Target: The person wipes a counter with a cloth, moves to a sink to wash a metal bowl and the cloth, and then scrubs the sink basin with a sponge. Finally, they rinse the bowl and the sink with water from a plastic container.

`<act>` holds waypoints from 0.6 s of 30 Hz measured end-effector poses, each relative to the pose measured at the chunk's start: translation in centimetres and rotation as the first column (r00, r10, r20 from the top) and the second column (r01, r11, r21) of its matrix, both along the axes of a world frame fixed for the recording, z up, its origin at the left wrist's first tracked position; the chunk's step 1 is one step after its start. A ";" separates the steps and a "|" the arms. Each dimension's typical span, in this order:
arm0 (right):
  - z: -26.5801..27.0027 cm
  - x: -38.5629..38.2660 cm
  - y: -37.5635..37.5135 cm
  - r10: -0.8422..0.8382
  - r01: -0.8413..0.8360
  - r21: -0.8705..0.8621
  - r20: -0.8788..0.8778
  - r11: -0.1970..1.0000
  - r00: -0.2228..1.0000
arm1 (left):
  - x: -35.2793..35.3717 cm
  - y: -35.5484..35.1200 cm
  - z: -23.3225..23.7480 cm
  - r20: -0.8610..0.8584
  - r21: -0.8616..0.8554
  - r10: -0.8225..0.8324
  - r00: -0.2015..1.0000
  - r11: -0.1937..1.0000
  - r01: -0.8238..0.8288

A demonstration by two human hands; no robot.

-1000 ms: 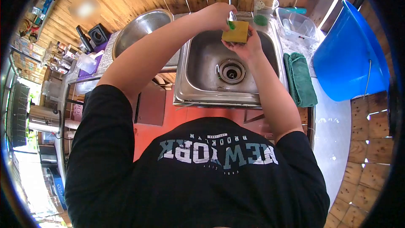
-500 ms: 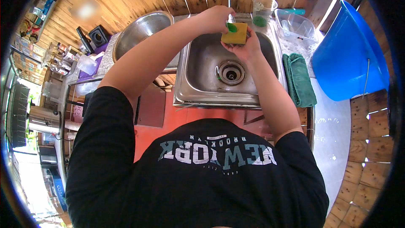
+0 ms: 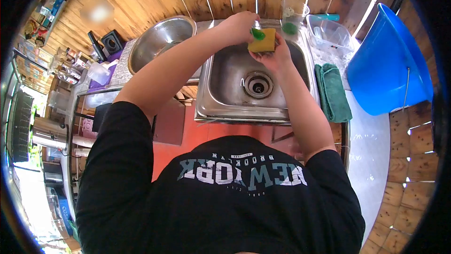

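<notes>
My left hand (image 3: 240, 24) is closed around a small clear container with green liquid (image 3: 257, 33), tilted over the sponge's left corner. In my right hand (image 3: 278, 54) lies a yellow sponge (image 3: 262, 41), its flat face up, with fingers wrapped around its edge. Both hands are above the back part of a steel sink (image 3: 225, 78). The round drain (image 3: 258, 85) shows below them. Whether liquid is flowing onto the sponge is too small to tell.
A metal bowl (image 3: 150, 38) stands left of the sink. A clear cup (image 3: 291, 16), a clear plastic tub (image 3: 329, 35), a folded green towel (image 3: 334, 92) and a large blue bucket (image 3: 385, 70) are on the right. A plank wall rises behind.
The view has shifted slightly. Both hands stay close together over the sink, and the green container now tilts at the sponge's left edge, the sponge turned a little.
</notes>
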State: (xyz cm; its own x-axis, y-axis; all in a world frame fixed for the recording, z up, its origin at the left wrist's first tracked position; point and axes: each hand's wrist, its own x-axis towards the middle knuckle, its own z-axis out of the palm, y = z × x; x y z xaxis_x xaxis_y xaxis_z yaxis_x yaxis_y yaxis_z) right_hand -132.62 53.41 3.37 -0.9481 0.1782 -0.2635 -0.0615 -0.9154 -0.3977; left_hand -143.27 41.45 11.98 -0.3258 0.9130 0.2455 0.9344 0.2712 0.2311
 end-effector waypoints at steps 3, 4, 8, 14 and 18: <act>0.6 0.2 -0.4 -0.010 0.005 0.061 0.078 0.998 0.997 | 1.4 -0.2 0.5 -0.060 -0.056 0.063 0.996 0.996 -0.067; 0.6 0.3 -0.5 -0.013 0.005 0.083 0.094 0.997 0.995 | 2.0 -0.3 1.0 -0.060 -0.078 0.098 0.993 0.992 -0.102; 0.6 0.5 -0.4 0.058 -0.068 0.121 0.082 0.990 0.995 | 1.4 -0.1 0.6 -0.099 -0.092 0.154 0.983 0.982 -0.164; 1.0 0.8 -0.4 0.122 -0.127 0.087 0.060 0.988 0.991 | 0.2 0.2 0.1 -0.188 -0.040 0.223 0.957 0.971 -0.234; 0.7 0.7 0.5 0.095 -0.093 0.049 -0.042 0.994 0.995 | -1.9 0.9 0.2 0.072 0.093 0.373 0.925 0.921 -0.379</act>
State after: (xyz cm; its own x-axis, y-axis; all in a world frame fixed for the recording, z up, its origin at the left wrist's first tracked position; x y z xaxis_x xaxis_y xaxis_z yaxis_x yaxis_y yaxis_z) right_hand -131.88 53.92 4.07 -0.9718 0.0994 -0.2139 0.0048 -0.8982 -0.4395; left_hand -145.14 42.31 12.22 -0.6548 0.6913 0.3056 0.7543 0.5722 0.3218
